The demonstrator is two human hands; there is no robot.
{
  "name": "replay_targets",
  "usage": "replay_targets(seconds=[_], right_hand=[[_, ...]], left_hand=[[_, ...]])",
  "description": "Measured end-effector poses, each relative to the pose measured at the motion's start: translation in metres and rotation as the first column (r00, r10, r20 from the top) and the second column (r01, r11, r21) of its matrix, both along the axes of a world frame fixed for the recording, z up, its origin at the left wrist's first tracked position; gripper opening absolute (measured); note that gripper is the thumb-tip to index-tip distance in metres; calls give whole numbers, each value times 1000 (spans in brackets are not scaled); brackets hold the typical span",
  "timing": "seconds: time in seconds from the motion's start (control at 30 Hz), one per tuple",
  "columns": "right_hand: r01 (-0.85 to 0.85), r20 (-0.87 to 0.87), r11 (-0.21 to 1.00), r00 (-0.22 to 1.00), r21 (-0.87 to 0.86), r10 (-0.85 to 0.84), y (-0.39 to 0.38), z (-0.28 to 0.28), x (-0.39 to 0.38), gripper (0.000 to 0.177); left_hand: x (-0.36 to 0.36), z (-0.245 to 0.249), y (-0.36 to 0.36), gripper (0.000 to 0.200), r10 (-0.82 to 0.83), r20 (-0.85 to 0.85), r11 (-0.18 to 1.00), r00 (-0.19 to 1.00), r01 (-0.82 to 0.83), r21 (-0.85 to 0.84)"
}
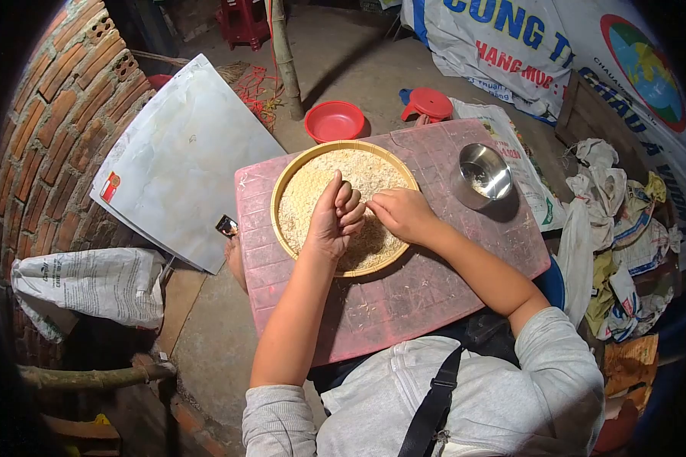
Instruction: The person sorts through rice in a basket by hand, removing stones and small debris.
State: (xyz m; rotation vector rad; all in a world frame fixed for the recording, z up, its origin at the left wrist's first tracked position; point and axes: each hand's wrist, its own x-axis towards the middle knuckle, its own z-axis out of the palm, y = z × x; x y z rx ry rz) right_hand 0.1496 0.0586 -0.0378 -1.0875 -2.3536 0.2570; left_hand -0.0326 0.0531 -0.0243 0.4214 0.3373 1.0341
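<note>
While the rice (pixel 358 171) lies spread in a thin layer across the round woven tray (pixel 276 202), both hands meet over the tray's middle. The step in hand appears to be picking through the grain.

1. Tray position: on the pink board (pixel 404 297), toward its far left corner, with the rim reaching almost to the far edge.
2. Left hand (pixel 334 219): fingers curled into a loose fist, thumb up, resting on the rice. Whether it encloses any grain cannot be determined.
3. Right hand (pixel 400 213): palm down, fingers bent, tips at the grain and touching the left hand. Whether they pinch anything cannot be determined.
4. Further picking calls for a fine fingertip pinch and a light touch, so that the layer stays inside the rim.
5. Steel bowl (pixel 482 174): near the board's far right corner, just beside the tray and close to the right hand.
6. Beyond the far edge, on the floor: red bowl (pixel 334 120) and red stool (pixel 428 103).
</note>
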Motion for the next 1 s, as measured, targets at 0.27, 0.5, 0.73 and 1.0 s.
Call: replay_targets(seconds=[0.27,0.5,0.73,1.0], right_hand=[[-3,-12,1000,1000,2,3,-1,1,0,27],[-4,-6,1000,1000,-16,4,0,2,0,27],[-19,-18,1000,1000,-9,19,1,0,1,28],[-19,-34,1000,999,3,19,1,0,1,28]], left_hand=[[1,2,-1,51,4,-15,1000,1000,-5,-22],[1,0,-1,51,5,-19,1000,1000,-5,-16],[0,-4,1,51,5,-16,1000,1000,-5,-25],[-1,-4,1,50,12,9,1000,1000,-11,-15]])
